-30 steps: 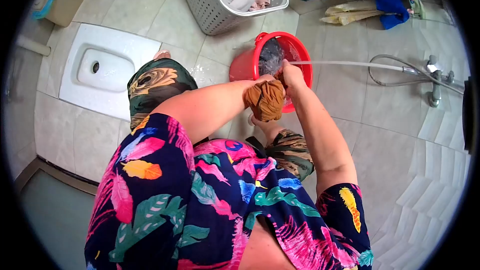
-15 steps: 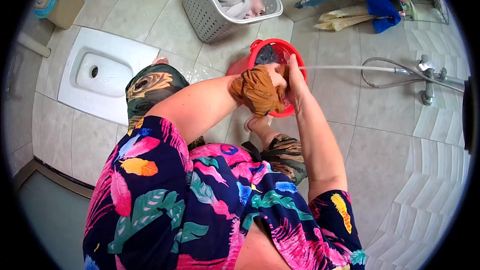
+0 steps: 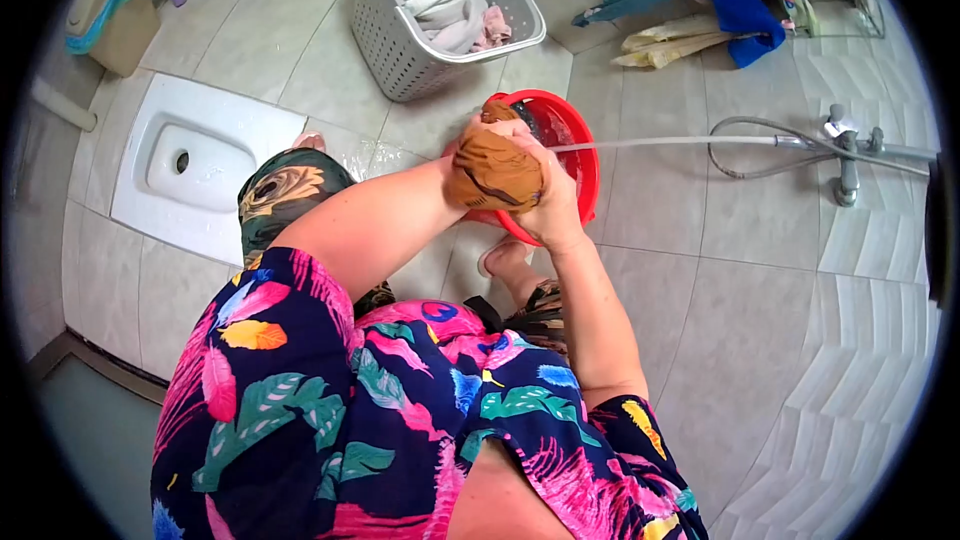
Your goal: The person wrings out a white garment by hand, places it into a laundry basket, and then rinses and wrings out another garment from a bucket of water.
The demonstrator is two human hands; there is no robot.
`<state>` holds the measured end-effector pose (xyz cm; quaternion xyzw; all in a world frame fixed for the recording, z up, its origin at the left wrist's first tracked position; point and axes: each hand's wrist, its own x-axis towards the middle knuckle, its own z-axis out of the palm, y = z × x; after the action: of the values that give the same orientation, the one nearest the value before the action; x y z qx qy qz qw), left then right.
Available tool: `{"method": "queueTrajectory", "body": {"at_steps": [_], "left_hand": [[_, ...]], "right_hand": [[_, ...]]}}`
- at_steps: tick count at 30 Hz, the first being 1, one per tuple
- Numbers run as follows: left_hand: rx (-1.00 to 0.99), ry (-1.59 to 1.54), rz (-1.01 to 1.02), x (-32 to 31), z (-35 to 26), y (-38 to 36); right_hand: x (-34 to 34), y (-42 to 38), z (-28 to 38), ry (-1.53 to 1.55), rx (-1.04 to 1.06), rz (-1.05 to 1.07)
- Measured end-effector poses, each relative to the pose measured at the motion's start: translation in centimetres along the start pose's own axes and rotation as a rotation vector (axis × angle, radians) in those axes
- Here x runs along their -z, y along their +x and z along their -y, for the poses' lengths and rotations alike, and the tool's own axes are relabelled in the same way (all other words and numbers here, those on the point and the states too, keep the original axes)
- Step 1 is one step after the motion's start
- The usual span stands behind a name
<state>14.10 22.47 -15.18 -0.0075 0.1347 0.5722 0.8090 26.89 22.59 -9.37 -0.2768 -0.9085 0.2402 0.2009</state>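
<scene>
A wet brown cloth (image 3: 497, 172) is bunched between my hands over the red bucket (image 3: 590, 175). Part of it drapes over my left wrist and hides much of that hand. My left hand (image 3: 503, 127) is closed on the cloth near the bucket's rim. From the right side, my right hand (image 3: 556, 202) wraps its fingers round the bunched fabric. A stream of water (image 3: 650, 142) runs from the hose nozzle (image 3: 790, 141) on the right toward the bucket. Dark wet fabric and water show inside the bucket.
A grey laundry basket (image 3: 385, 50) with white and pink clothes stands behind the bucket. The squat toilet (image 3: 135, 190) lies left, a bin (image 3: 125, 35) beyond it. A wall tap (image 3: 848, 155) is at right. Blue and cream cloths (image 3: 750, 25) hang at the upper right.
My right hand has moved left and closed round the brown cloth, which is now bunched tighter. Both hands sit slightly further left. The view has shifted a little.
</scene>
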Motion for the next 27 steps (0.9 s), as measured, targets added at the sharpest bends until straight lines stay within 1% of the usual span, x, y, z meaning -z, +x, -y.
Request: {"method": "queueTrajectory", "body": {"at_steps": [2,3,4,5,6,7,8,9,10,11,12,14,15,16,18,19,20,22,23,24,25,26,27], "left_hand": [[-0.128,-0.021,-0.095,0.3,-0.3,1.1],[-0.239,-0.007,-0.216,0.6,0.1,2.7],[-0.350,0.003,-0.341,0.0,0.2,3.6],[-0.358,0.027,-0.424,0.0,0.3,3.9],[-0.383,-0.070,-0.406,-0.9,0.0,3.8],[-0.370,-0.066,-0.317,-0.2,-0.4,4.4],[-0.354,-0.061,-0.229,0.3,-0.8,4.7],[-0.356,-0.058,-0.232,-0.2,-0.9,4.4],[-0.412,-0.048,-0.217,-1.4,-1.1,3.6],[-0.469,-0.038,-0.203,-2.5,-1.5,2.9],[-0.470,-0.036,-0.210,-3.1,-1.8,2.6],[-0.548,0.066,-0.099,-4.2,-2.4,2.0],[-0.530,0.100,-0.058,-5.0,-2.5,1.2],[-0.530,0.098,-0.063,-5.5,-2.5,0.5],[-0.558,0.577,0.058,-6.1,-2.4,-0.4],[-0.685,0.814,0.048,-6.5,-2.2,-0.6],[-0.754,0.935,0.099,-6.7,-1.8,-1.1],[-0.901,1.131,0.147,-7.5,-0.8,-2.2],[-0.954,1.238,0.200,-7.4,-0.1,-2.2],[-1.149,1.314,0.296,-7.1,0.9,-1.9],[-1.187,1.461,0.329,-7.2,1.4,-2.9],[-1.233,1.523,0.385,-7.2,1.9,-3.1],[-1.282,1.580,0.443,-7.2,2.4,-3.3]], "right_hand": [[0.4,0.0,-1.7,0.106,0.037,-0.126],[1.1,-0.5,-2.1,0.127,-0.134,-0.179],[1.1,-0.2,-1.7,0.265,-0.136,-0.312],[1.0,0.0,-3.1,0.471,-0.182,-0.367],[0.9,0.6,-3.8,0.680,-0.228,-0.424],[0.7,0.6,-3.9,0.756,-0.231,-0.469],[0.4,0.6,-4.1,0.761,-0.231,-0.468],[0.1,0.7,-4.2,0.970,-0.257,-0.555],[-0.2,0.8,-4.4,1.180,-0.283,-0.641],[-0.4,0.7,-5.3,1.273,-0.301,-0.628],[-0.6,0.9,-5.3,1.279,-0.305,-0.627],[-0.9,1.1,-5.1,1.462,-0.279,-0.720],[-1.0,1.0,-5.6,1.511,-0.356,-0.747],[-0.7,0.9,-5.9,1.514,-0.362,-0.744],[-0.2,0.8,-6.4,1.638,-0.573,-0.757],[0.1,1.3,-5.0,1.612,-0.665,-0.791],[0.5,1.3,-4.2,1.676,-0.617,-0.671],[-0.3,1.2,-5.0,1.536,-0.511,-0.633],[-0.4,0.6,-5.2,1.635,-0.535,-0.647],[-0.5,0.2,-5.0,1.733,-0.560,-0.664],[0.0,0.4,-3.4,1.854,-0.593,-0.411],[0.6,0.9,-2.4,1.959,-0.617,-0.148],[0.7,1.5,-2.2,2.118,-0.715,-0.075]]}}
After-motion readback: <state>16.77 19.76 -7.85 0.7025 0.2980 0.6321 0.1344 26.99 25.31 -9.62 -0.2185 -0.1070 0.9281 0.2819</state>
